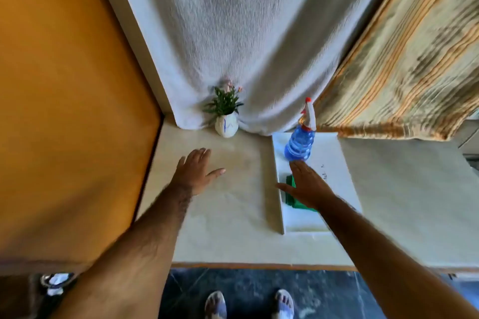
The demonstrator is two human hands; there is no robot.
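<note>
A blue spray bottle [298,144] with a white and red trigger head stands at the far end of a white tray [334,158] on the pale counter [233,215]. A folded green cloth [291,189] lies on the tray nearer to me. My right hand [304,182] hovers over the cloth with straight fingers, its fingertips close to the bottle's base; it hides most of the cloth. My left hand [195,172] is spread flat over the bare counter to the left of the tray and holds nothing.
A small white vase with a green plant [226,114] stands at the back of the counter against a white curtain [246,33]. An orange wall [64,85] bounds the left side. A striped curtain [404,59] hangs at the right. The counter's front edge [259,265] is near my feet.
</note>
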